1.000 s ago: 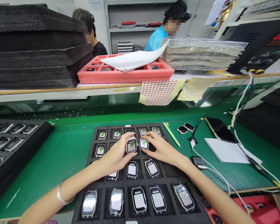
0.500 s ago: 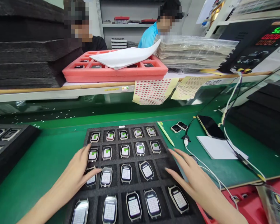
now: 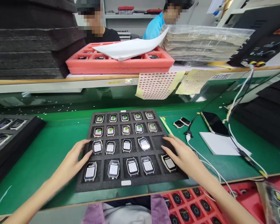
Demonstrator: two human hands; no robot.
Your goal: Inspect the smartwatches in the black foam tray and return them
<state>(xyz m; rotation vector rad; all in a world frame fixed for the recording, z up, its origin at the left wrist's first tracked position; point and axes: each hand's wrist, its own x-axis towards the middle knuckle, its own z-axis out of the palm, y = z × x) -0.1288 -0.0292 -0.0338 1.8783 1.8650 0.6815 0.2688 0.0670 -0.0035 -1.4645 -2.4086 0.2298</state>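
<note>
A black foam tray point(image 3: 154, 181) lies on the green table, with several rows of watch heads in its square compartments. Their lit screens face up, like the watch head point(image 3: 113, 169) in the front row; some show green patches in the back rows. My left hand point(image 3: 72, 160) grips the tray's left side, thumb over the rim. At the right side, my right hand point(image 3: 183, 155) holds the tray, its fingers reaching over the edge beside a vacant compartment point(image 3: 159, 142). The front right watch head point(image 3: 169, 163) sits tilted, close to my right hand.
Right of the tray lie a light green pen point(image 3: 165, 125), two watch heads point(image 3: 181, 122), cables, a phone point(image 3: 215, 123) and white paper point(image 3: 221, 144). Another watch tray point(image 3: 35, 126) stands left. A pink foam tray point(image 3: 121, 67) rests on the shelf; two people sit beyond.
The tray has moved away from me toward the back of the table, both hands going with it. Its front edge, my lap and a red tray below now show.
</note>
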